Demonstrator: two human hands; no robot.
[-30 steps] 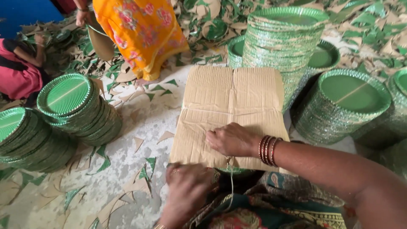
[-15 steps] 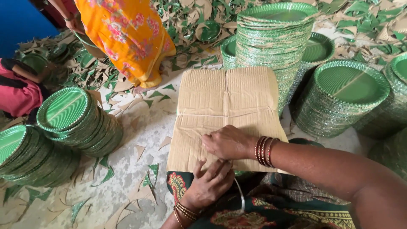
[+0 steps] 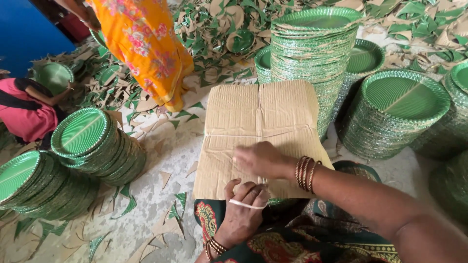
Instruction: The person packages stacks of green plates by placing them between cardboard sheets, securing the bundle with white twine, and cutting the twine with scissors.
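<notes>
A flattened sheet of brown corrugated cardboard point(image 3: 261, 131) lies in the middle of the scene, its near edge over the person's lap and its far edge against a tall stack of green paper plates point(image 3: 314, 58). The right hand point(image 3: 261, 159) rests on the sheet's near part, fingers curled down against it. The left hand point(image 3: 243, 209) sits just below the near edge with a pale string point(image 3: 246, 204) drawn across its fingers, which are bent around the strand; where the string runs beyond the hand cannot be told.

The cardboard looks light and fairly stiff, though its creases would let it fold, so its edges or a flat palm on top seem the safest hold. The string appears thin and limp, likely to slip unless wrapped or pinched.

There is one cardboard sheet and one string. Stacks of green plates stand all around: two at the near left point(image 3: 80, 139), two or three at the right point(image 3: 399, 109), and three behind the cardboard, about eight in all, though some are cut by the frame. Green and brown offcuts point(image 3: 214, 34) litter the floor, too many to count. Two other people show at the far left, one in orange cloth point(image 3: 146, 48) and one in a pink top point(image 3: 27, 117).
</notes>
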